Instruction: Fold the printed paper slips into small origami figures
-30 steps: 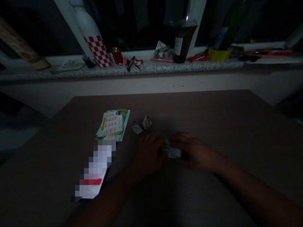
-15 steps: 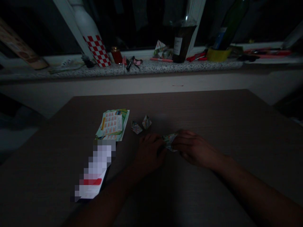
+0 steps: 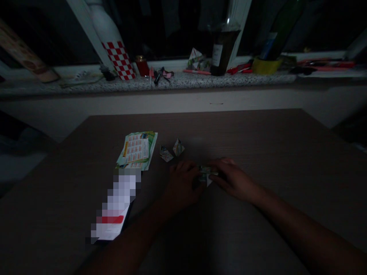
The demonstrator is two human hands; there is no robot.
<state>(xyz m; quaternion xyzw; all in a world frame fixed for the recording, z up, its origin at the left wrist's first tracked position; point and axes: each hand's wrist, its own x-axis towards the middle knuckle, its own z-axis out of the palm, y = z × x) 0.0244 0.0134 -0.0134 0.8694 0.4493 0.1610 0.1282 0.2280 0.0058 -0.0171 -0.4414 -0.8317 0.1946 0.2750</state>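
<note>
Between my two hands a small folded paper piece, green and white with print, lies on the brown table. My left hand grips its left side, fingers curled over it. From the right, my right hand pinches the other side between thumb and fingers. Much of the paper is hidden under the fingers. Just beyond my left hand stand two small folded paper shapes, one on the left and one on the right. A stack of printed leaflets lies farther left.
A phone with a lit, blurred screen lies beside my left forearm. Behind the table, a granite sill carries a red-checked bottle, a small red jar, a dark plastic cup and a green bottle.
The paper between my hands now shows a different, narrower fold with a white corner pointing toward me. My right hand's fingers have shifted on it; my left hand has barely moved.
</note>
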